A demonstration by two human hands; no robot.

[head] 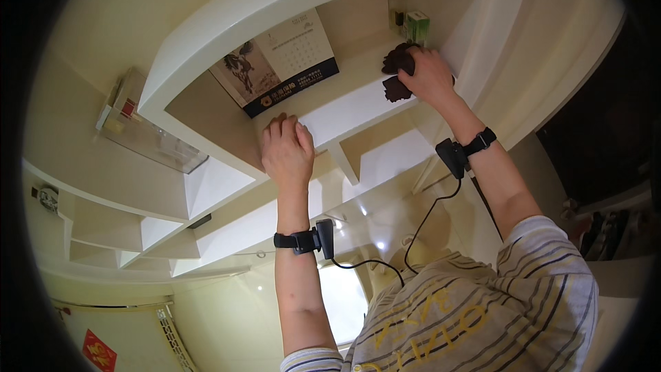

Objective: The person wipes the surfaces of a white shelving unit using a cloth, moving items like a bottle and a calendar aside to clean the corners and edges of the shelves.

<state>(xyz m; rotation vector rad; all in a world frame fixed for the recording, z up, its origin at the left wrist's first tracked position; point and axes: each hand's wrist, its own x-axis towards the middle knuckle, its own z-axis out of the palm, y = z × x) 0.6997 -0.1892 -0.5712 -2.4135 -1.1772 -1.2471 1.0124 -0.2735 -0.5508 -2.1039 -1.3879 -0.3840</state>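
My right hand grips a dark brown crumpled cloth over the right part of a white shelf board. Part of the cloth hangs below my thumb, and my palm covers the rest. At the left end of this compartment my left hand lies at the board's front edge, beside the upright panel. Its fingers are curled and their tips are hidden, so I cannot see whether they hold anything. A desk calendar with a horse picture and printed writing stands behind, between the hands.
Just beyond my right hand are a green and white box and a glass bottle. A clear case stands in the left compartment. Lower shelves hold a small round object and a dark flat item. Cables run from both wrist straps.
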